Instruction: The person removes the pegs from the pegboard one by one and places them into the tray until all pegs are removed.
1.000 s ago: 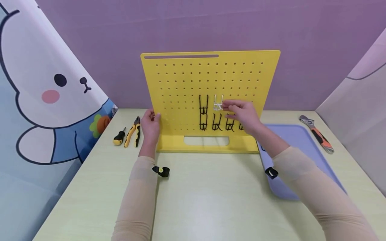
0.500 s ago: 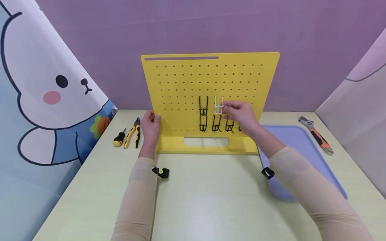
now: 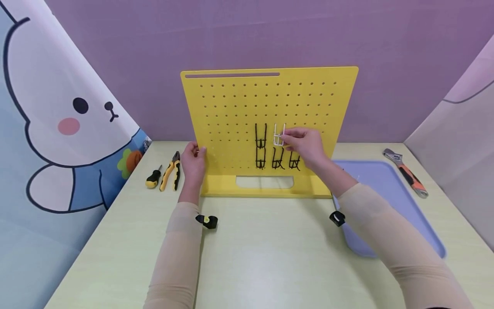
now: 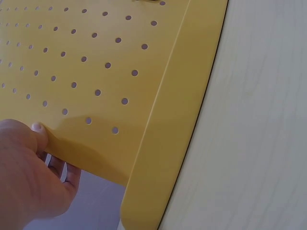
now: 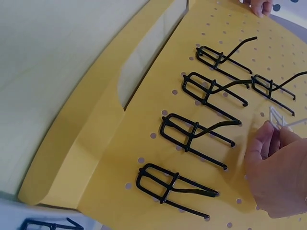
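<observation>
A yellow pegboard (image 3: 227, 122) stands upright on the table. My left hand (image 3: 193, 165) grips its left edge, thumb on the front face and fingers behind, as the left wrist view shows. Thumb and fingers of my right hand (image 3: 308, 148) pinch a white wire hook (image 3: 275, 131), which lies against the board right of the upper black hook (image 3: 260, 142). Whether the white hook's ends sit in the holes cannot be told. Below, a row of black wire hooks (image 5: 196, 136) hangs on the board; in the head view my right hand covers the rightmost one.
A lilac tray (image 3: 374, 182) lies at the right, with a black hook (image 5: 50, 225) in it. An adjustable wrench (image 3: 405, 172) is beyond the tray. On the left lie a screwdriver (image 3: 153, 178) and pliers (image 3: 170, 171). A purple backdrop (image 3: 247, 34) hangs behind the board.
The white hook has shifted slightly down and now lies straighter against the board. My right hand has moved a little left, its fingers further over the hook. My left hand has stayed put.
</observation>
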